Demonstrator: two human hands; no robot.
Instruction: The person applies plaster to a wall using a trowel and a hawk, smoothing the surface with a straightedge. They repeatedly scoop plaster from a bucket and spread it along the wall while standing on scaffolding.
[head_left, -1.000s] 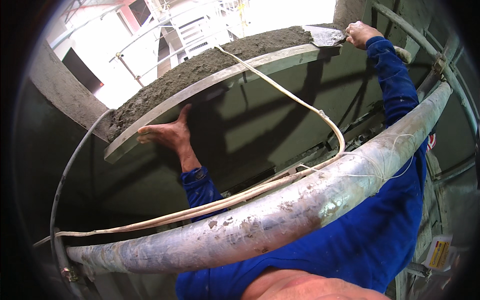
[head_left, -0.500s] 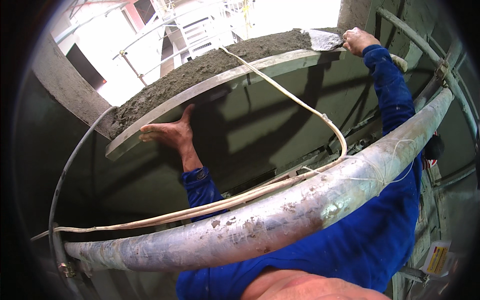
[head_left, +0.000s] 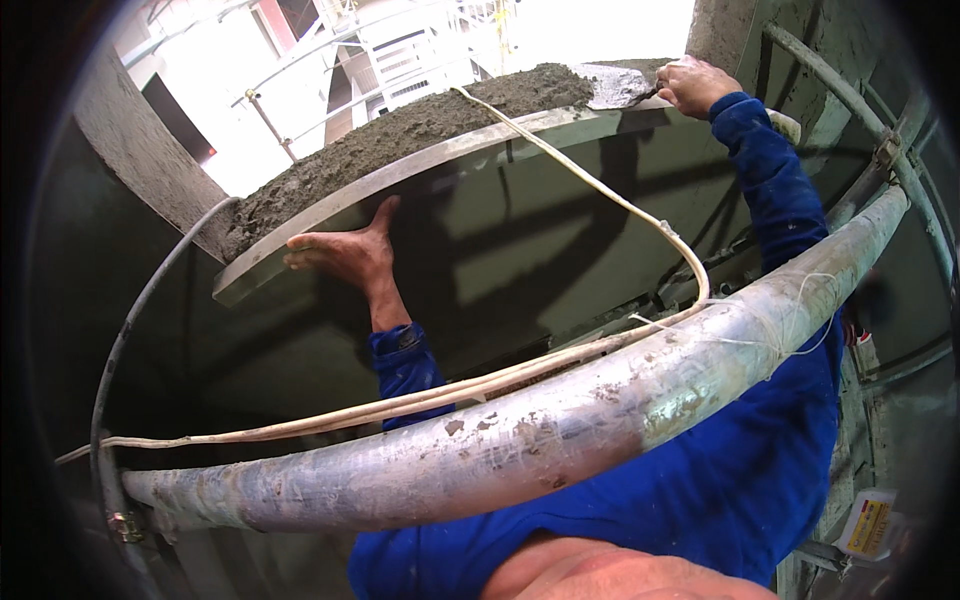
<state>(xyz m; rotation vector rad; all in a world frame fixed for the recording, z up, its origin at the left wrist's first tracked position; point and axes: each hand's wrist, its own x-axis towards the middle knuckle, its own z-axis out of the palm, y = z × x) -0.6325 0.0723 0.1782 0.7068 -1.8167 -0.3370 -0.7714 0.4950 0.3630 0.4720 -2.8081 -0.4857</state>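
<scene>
A long grey straightedge [head_left: 420, 166] runs along the front of a window sill with wet mortar [head_left: 400, 125] spread on top. My left hand [head_left: 350, 258] presses against the straightedge near its left end, fingers stretched out and thumb spread upward. At the right, my right hand [head_left: 695, 85] is closed round the handle of a trowel [head_left: 615, 88]; the handle is mostly hidden by my fingers. The mortar-smeared blade lies flat on the sill mortar, close to the straightedge's top edge.
A thick metal scaffold pipe [head_left: 500, 455] crosses between my body and the wall. A pale cable [head_left: 600, 205] loops from the pipe up over the sill. A dark hose [head_left: 140, 300] hangs at the left. More scaffold tubes [head_left: 845, 90] stand at the right.
The trowel and my right hand have slid a little to the left along the mortar. My left hand stays at the straightedge. The whole view has shifted slightly.
</scene>
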